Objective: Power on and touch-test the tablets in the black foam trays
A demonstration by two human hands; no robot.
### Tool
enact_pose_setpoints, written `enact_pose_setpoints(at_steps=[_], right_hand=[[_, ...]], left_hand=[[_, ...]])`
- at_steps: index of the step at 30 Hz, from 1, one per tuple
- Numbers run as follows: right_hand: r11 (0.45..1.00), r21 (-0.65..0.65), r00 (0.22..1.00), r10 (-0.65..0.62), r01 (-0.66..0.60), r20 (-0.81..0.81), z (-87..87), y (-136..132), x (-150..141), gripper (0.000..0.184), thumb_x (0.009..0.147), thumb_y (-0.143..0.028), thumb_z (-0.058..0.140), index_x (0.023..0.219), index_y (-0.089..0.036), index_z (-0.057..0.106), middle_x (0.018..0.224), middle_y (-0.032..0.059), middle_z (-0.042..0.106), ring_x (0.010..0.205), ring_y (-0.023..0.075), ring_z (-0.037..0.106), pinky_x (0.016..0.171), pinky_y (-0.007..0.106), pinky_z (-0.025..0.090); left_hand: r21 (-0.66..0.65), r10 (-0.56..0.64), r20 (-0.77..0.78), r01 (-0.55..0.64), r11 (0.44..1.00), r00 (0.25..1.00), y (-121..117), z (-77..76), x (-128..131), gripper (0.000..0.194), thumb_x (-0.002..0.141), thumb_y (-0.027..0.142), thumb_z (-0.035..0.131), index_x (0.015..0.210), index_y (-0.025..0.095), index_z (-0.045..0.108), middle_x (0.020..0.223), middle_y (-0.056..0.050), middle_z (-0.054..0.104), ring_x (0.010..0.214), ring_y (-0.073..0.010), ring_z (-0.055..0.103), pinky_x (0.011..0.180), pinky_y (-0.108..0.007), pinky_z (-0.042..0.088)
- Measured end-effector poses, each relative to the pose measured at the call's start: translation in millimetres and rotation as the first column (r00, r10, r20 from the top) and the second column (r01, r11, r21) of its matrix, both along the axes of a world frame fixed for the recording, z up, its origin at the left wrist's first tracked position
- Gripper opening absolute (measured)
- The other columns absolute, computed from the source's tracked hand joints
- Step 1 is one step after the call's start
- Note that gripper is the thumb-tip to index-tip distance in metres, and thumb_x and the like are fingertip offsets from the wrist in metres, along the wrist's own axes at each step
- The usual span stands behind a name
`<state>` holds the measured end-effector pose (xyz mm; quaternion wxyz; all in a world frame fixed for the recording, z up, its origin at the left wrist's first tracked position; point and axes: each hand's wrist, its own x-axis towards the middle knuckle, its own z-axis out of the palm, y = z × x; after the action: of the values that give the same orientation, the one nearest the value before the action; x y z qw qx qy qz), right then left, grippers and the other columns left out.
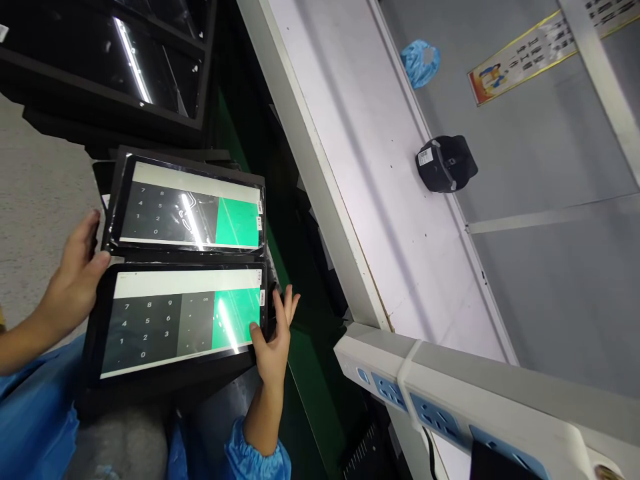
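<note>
Two black tablets lie side by side in front of me: an upper tablet (167, 205) and a lower tablet (150, 327). Both screens are lit with a number keypad and a green block, and small white labels sit near their right edges. My left hand (73, 283) is closed at the left side, its thumb by the lower tablet's upper left corner; some fingers are hidden. On the right, my right hand (274, 343) grips the lower tablet's edge, thumb on the screen's border and fingers beyond the edge. Blue sleeves cover both forearms in part.
Black trays with glossy panels (165, 73) stand at the upper left. A white shelf (345, 133) runs diagonally on the right, bearing a black device (447, 164) and a blue crumpled cover (421, 63). A power strip (440, 393) crosses the lower right. A printed banner (525, 57) hangs behind.
</note>
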<state>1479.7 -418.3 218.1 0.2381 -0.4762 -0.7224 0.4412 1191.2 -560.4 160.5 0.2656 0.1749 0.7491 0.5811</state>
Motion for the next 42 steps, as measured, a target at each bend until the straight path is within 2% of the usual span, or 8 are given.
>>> enact_pose_setpoints(at_steps=[6, 14, 19, 27, 32, 35, 39, 42], right_hand=[[0.992, -0.021, 0.992, -0.124, 0.124, 0.009, -5.5, 3.4, -8.9, 0.058, 0.089, -0.039, 0.062, 0.145, -0.031, 0.047, 0.163, 0.0033, 0.026, 0.154, 0.0308, 0.002, 0.120, 0.060, 0.018], [1.000, 0.004, 0.995, -0.020, 0.021, -0.094, -10.5, 8.0, -1.1, 0.071, 0.084, -0.034, 0.068, 0.149, -0.031, 0.041, 0.164, 0.0036, 0.022, 0.153, 0.0330, -0.003, 0.119, 0.064, 0.009], [0.995, 0.038, 0.984, -0.083, 0.090, -0.160, -14.5, 6.4, -2.4, 0.065, 0.086, -0.036, 0.066, 0.147, -0.027, 0.044, 0.161, 0.0067, 0.030, 0.153, 0.0317, 0.002, 0.120, 0.062, 0.011], [0.989, 0.003, 0.969, -0.145, 0.149, -0.202, -19.1, 3.6, 1.0, 0.055, 0.087, -0.037, 0.063, 0.140, -0.025, 0.054, 0.156, 0.0079, 0.041, 0.153, 0.0308, 0.012, 0.120, 0.058, 0.019], [0.999, 0.038, 0.992, -0.020, 0.024, -0.122, -11.8, 2.1, -0.5, 0.065, 0.084, -0.032, 0.064, 0.146, -0.028, 0.046, 0.161, 0.0052, 0.031, 0.154, 0.0313, 0.004, 0.120, 0.061, 0.016], [0.998, 0.055, 0.999, -0.003, 0.006, -0.047, -9.2, 1.4, -5.9, 0.066, 0.084, -0.033, 0.064, 0.146, -0.030, 0.044, 0.162, 0.0038, 0.028, 0.154, 0.0306, 0.001, 0.120, 0.060, 0.016], [0.990, 0.048, 0.991, -0.136, 0.135, 0.014, -9.8, 0.9, -13.1, 0.059, 0.087, -0.041, 0.062, 0.143, -0.028, 0.048, 0.160, 0.0065, 0.033, 0.154, 0.0298, 0.005, 0.119, 0.058, 0.020], [0.989, 0.038, 0.990, -0.140, 0.141, -0.016, -9.9, 0.4, -10.6, 0.059, 0.086, -0.040, 0.064, 0.142, -0.028, 0.049, 0.159, 0.0070, 0.036, 0.153, 0.0304, 0.008, 0.119, 0.058, 0.020]], left_hand=[[-0.100, -0.020, 0.001, 0.020, 0.995, 1.000, -29.6, 6.8, 51.6, 0.064, 0.090, 0.059, 0.047, 0.149, 0.048, 0.027, 0.159, 0.014, 0.029, 0.149, -0.0298, 0.021, 0.126, -0.055, 0.014], [-0.126, -0.002, 0.026, 0.005, 0.992, 1.000, -22.1, 27.8, 52.2, 0.084, 0.082, 0.056, 0.063, 0.154, 0.034, 0.026, 0.160, -0.004, 0.031, 0.146, -0.0345, 0.029, 0.121, -0.059, 0.024], [-0.241, -0.013, -0.016, 0.009, 0.971, 1.000, -14.4, 35.4, 53.8, 0.104, 0.073, 0.053, 0.073, 0.156, 0.027, 0.017, 0.161, -0.012, 0.025, 0.147, -0.0379, 0.027, 0.119, -0.061, 0.026], [-0.063, -0.044, -0.015, 0.043, 0.997, 0.999, -28.9, 21.2, 51.3, 0.072, 0.087, 0.052, 0.056, 0.152, 0.040, 0.026, 0.160, 0.002, 0.030, 0.148, -0.0311, 0.025, 0.123, -0.057, 0.020], [0.011, -0.064, 0.037, 0.063, 0.998, 0.997, -34.1, 18.6, 49.8, 0.058, 0.094, 0.051, 0.044, 0.150, 0.046, 0.028, 0.159, 0.009, 0.030, 0.150, -0.0275, 0.021, 0.126, -0.052, 0.015], [0.021, -0.051, 0.065, 0.049, 0.999, 0.997, -34.1, 19.9, 50.0, 0.057, 0.094, 0.053, 0.043, 0.149, 0.045, 0.029, 0.159, 0.009, 0.031, 0.149, -0.0278, 0.021, 0.126, -0.052, 0.016], [-0.005, -0.042, 0.096, 0.042, 0.999, 0.995, -33.6, 21.3, 50.3, 0.059, 0.093, 0.056, 0.046, 0.149, 0.046, 0.029, 0.159, 0.011, 0.031, 0.149, -0.0282, 0.020, 0.126, -0.052, 0.020], [-0.006, -0.036, 0.103, 0.037, 0.999, 0.994, -32.8, 22.8, 49.1, 0.059, 0.093, 0.057, 0.047, 0.148, 0.047, 0.030, 0.157, 0.011, 0.034, 0.149, -0.0285, 0.021, 0.125, -0.051, 0.022]])
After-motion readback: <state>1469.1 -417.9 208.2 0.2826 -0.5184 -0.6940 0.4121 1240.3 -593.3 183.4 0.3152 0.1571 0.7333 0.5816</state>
